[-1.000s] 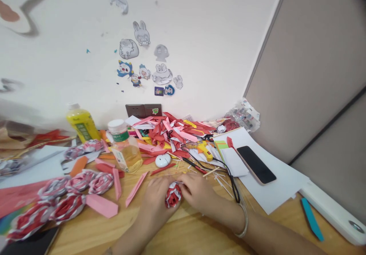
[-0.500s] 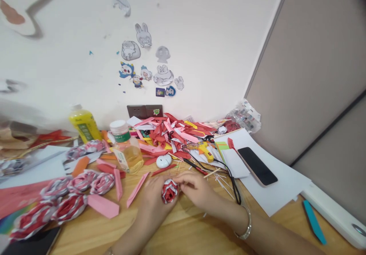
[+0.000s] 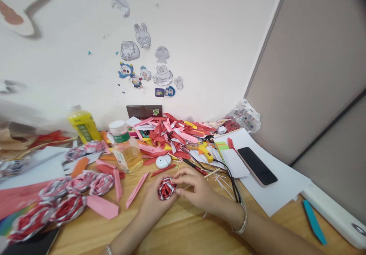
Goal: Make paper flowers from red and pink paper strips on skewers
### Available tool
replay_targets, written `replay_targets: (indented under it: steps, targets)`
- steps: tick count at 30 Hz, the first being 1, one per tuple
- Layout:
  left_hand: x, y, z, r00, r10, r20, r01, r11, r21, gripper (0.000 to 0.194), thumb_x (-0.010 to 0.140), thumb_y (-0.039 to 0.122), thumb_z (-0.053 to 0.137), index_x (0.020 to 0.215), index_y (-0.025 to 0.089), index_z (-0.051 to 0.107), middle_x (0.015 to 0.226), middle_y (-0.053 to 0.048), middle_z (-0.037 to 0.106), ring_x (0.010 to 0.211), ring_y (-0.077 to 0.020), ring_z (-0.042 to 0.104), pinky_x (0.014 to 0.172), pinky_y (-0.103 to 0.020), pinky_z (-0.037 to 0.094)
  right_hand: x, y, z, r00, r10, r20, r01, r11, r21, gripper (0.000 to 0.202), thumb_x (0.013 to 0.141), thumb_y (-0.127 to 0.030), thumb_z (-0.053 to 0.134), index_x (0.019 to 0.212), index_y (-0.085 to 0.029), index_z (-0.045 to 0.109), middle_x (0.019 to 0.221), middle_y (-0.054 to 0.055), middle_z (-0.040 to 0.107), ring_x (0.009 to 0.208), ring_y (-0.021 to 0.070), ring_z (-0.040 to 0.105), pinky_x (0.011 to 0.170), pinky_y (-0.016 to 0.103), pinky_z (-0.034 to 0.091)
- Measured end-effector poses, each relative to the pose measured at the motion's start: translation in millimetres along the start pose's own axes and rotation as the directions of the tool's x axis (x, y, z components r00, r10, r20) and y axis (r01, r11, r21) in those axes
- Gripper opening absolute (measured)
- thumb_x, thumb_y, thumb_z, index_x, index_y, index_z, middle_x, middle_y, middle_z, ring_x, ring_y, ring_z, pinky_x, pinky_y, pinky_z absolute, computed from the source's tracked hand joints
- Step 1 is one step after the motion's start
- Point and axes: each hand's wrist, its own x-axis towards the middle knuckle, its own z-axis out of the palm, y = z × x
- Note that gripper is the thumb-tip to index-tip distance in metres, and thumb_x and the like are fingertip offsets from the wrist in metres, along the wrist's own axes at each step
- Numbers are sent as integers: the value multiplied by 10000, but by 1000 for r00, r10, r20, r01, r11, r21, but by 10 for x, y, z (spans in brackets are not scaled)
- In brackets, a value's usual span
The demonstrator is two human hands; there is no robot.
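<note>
Nearest, the left hand holds a round red-and-white rose of folded paper, its fingers curled around the sides and the spiral centre facing up toward the camera; a second ago the rose sat a little farther right, tucked between both hands. The right hand, bunched against the flower then, now has its thumb and forefinger parted by a narrow gap at the rose's right edge; whether the fingertips press on it I cannot tell. More of the silvery bracelet on the left wrist shows than before. Just beyond, the long pink folded paper strip and the rounded white plastic case lie where they did. Farther back, the clear bottle of amber liquid with a white cap and the yellow glue gun are likewise unmoved.
</note>
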Motion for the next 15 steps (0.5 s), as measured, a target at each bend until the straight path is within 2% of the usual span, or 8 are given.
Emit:
replay_targets:
  steps: [3, 6, 11, 13, 15]
  targets:
    - [3, 52, 1, 999, -27, 43, 30, 998, -57, 261, 654, 310, 638, 860, 174, 553, 812, -43, 683, 712, -215, 668, 650, -332, 553, 6, 17, -24, 1000, -26, 9, 26, 998, 60, 174, 792, -238, 665, 962, -231, 703, 1015, 61, 642, 968, 174, 591, 886, 343, 454]
    - [-16, 70, 0, 996, -34, 78, 43, 993, -106, 288, 647, 311, 646, 880, 184, 533, 840, -44, 678, 752, -225, 670, 683, -346, 551, 3, 21, -6, 1000, -11, -24, 14, 993, 117, 132, 799, -281, 665, 913, -233, 712, 986, 55, 659, 940, 170, 607, 860, 334, 468]
    - [-41, 7, -3, 990, -52, 130, 85, 962, -258, 572, 569, 326, 742, 1046, 198, 453, 1079, -107, 635, 980, -283, 636, 836, -393, 516, -11, 53, 49, 995, 50, -92, -34, 986, 166, 120, 774, -320, 691, 854, -235, 722, 948, 53, 682, 910, 182, 624, 827, 338, 489]
    - [-40, -31, -5, 988, -66, 139, 106, 946, -306, 636, 565, 357, 759, 1081, 209, 419, 1125, -113, 613, 1006, -284, 625, 847, -390, 510, -15, 70, 57, 993, 60, -99, -42, 982, 182, 128, 772, -333, 691, 850, -238, 725, 947, 53, 686, 909, 186, 627, 821, 341, 495]
    - [-37, -54, -8, 987, -72, 143, 116, 937, -329, 623, 583, 385, 752, 1075, 213, 412, 1087, -98, 625, 966, -272, 638, 815, -378, 518, -19, 81, 59, 993, 65, -100, -45, 981, 191, 134, 772, -332, 690, 862, -238, 727, 950, 52, 686, 909, 184, 628, 819, 337, 497]
